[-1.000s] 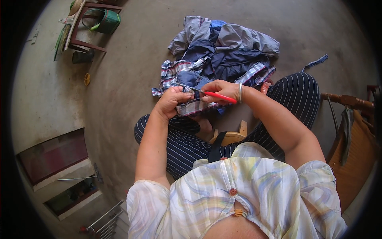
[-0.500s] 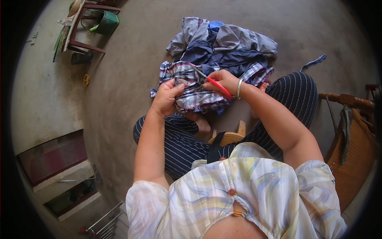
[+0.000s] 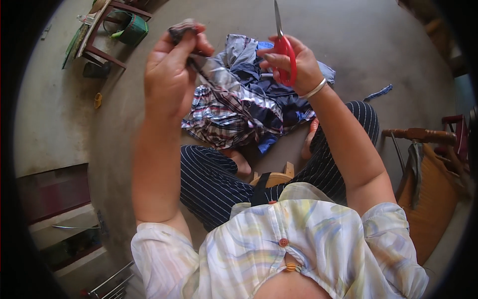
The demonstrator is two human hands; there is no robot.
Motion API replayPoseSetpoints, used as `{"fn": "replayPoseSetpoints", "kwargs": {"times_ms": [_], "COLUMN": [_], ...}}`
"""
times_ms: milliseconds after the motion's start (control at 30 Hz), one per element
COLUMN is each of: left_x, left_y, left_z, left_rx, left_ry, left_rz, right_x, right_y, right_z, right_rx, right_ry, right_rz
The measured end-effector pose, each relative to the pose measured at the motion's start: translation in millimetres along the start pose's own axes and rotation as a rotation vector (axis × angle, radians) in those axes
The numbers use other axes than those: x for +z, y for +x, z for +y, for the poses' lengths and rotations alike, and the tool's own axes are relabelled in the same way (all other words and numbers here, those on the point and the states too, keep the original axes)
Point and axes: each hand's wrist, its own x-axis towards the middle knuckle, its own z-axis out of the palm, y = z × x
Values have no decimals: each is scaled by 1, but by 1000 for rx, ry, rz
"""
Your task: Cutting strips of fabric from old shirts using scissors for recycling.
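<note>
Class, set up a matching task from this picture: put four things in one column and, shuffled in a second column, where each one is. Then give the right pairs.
Things
1. scissors
2. plaid cloth
3. green basket
4. blue scrap

Places
A. alone on the floor, beyond the right knee
B. on the low stand, top left
C. in the right hand, blades pointing away
D. pinched and lifted by the left hand

Pairs: 1-C, 2-D, 3-B, 4-A

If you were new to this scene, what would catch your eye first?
The red-handled scissors raised in the right hand, blades pointing up, at top centre. Beside them the left hand pinches a strip of plaid cloth lifted from the clothes pile on the floor ahead.
</note>
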Motion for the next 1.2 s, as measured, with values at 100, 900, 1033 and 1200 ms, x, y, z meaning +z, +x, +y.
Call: {"fn": "replayPoseSetpoints", "kwargs": {"times_ms": [100,900,1033,1200], "left_x": [43,-40,-73,-78], "left_y": [14,-11,-31,-41], "left_z": [-14,-127,-146,-159], "left_rx": [5,-742,-821,-910], "left_ry": [-122,183,174,248], "left_rz": [-114,81,244,302], "right_x": [28,-312,-331,-355], "right_y": [14,-37,-38,-39], "right_z": [-53,-303,-311,-294], "right_rx": [-198,-547,-636,-620], "right_ry": [-43,-1068,-1142,-1215], "right_rz": [-159,877,950,1018]}}
